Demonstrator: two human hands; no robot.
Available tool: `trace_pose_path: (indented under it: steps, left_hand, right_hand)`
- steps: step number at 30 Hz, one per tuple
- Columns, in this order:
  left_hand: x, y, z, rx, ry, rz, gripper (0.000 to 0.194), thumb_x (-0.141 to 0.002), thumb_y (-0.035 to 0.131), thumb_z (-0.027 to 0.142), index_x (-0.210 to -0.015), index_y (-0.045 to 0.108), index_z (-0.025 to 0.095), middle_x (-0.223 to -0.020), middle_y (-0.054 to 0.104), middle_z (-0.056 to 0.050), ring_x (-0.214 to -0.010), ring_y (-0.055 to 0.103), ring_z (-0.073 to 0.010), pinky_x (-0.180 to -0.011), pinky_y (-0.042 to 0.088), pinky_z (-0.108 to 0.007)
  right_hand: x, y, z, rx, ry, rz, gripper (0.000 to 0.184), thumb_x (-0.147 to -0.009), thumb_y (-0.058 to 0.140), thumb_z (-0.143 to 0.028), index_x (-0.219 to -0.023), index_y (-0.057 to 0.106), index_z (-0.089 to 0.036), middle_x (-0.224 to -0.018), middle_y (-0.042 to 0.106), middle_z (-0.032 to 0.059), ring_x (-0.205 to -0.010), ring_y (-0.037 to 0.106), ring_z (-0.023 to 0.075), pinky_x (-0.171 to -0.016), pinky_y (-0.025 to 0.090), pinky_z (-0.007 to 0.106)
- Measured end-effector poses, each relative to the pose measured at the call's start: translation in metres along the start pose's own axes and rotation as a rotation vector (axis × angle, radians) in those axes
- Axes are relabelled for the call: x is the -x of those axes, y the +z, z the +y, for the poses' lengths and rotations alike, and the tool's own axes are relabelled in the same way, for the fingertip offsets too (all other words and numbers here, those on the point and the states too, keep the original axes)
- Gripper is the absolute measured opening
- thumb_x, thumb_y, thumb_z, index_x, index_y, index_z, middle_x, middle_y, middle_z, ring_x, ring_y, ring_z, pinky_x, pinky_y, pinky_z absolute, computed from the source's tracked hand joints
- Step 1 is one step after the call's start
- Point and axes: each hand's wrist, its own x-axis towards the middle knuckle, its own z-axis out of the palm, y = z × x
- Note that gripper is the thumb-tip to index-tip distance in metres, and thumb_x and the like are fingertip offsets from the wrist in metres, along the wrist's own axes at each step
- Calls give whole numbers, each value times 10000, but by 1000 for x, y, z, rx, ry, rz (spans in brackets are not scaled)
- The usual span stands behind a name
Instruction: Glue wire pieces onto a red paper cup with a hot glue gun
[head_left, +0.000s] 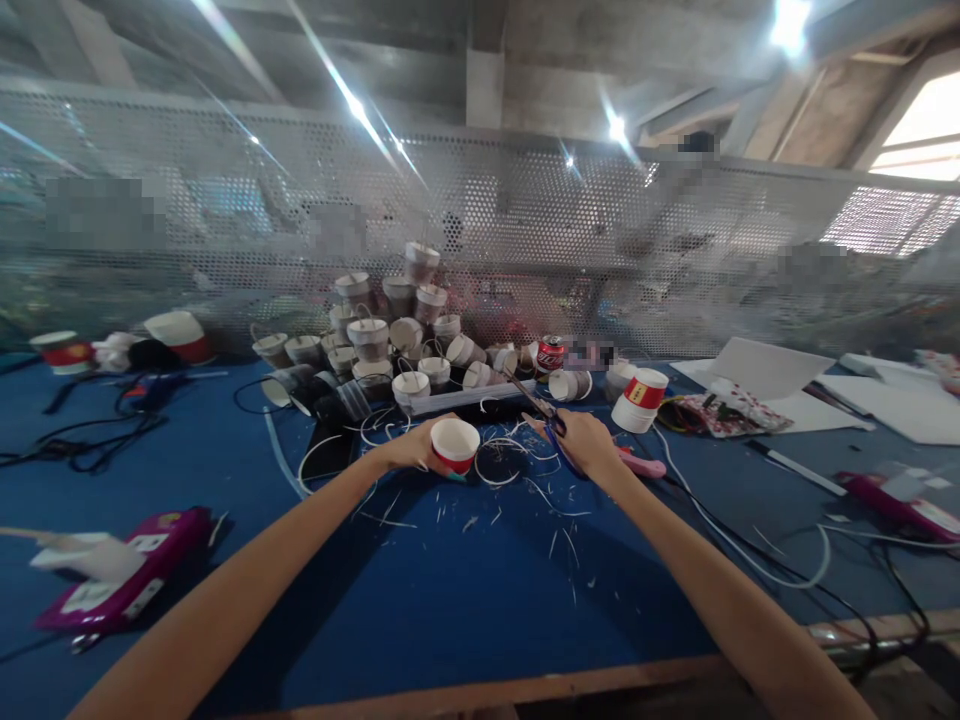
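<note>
My left hand (415, 447) is closed around a small paper cup (455, 444) with a red band, its open mouth tilted toward me. My right hand (583, 441) grips blue-handled scissors (541, 408), blades pointing up and left, a short way right of the cup. Both hands hover over the blue table (465, 580), above thin white paper strips and curls (501, 470).
A pile of cut paper cups with handles (390, 345) sits behind the hands against a perforated metal screen (525, 230). Stacked cups (639, 398) and a red can (550, 354) stand to the right. Pink glue guns (124, 580) (896, 495), cables (90, 430) and white sheets (772, 370) lie around.
</note>
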Motion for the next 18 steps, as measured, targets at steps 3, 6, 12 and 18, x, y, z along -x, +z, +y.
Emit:
trace_pose_path:
  steps: [3,6,12,18]
  left_hand:
    - [-6,22,-7,25,24,133,668,-404,799,163,-985,471,156,-942,618,-47,-912,577,-219,-852,441,-407]
    - [-16,52,-14,58,81,358,665,-430,800,197,-990,444,158,-975,589,-55,-954,558,-219,-900,416,-404]
    - [-21,71,-17,155,35,465,834,-446,786,211,-1124,301,194,-1091,525,-86,-991,551,-237,-875,437,-432]
    - [-16,47,-25,163,35,269,807,-457,744,125,-1182,391,167,-1124,562,-88,-1069,513,-247,-953,370,-457]
  right_hand:
    - [-1,3,-2,3,-8,-15,473,-874,305,-515,-974,597,-157,-935,679,130,-872,629,258,-664,399,285]
    - [0,3,-6,-3,-13,-26,479,-874,304,-521,-985,596,-159,-959,675,135,-881,628,255,-689,401,289]
    - [4,-5,-7,-8,-53,-36,551,-865,243,-580,-927,610,-173,-929,680,122,-858,634,260,-658,408,288]
    - [11,-13,-8,41,-64,-65,662,-820,206,-667,-958,594,-148,-947,662,149,-867,622,268,-683,424,312]
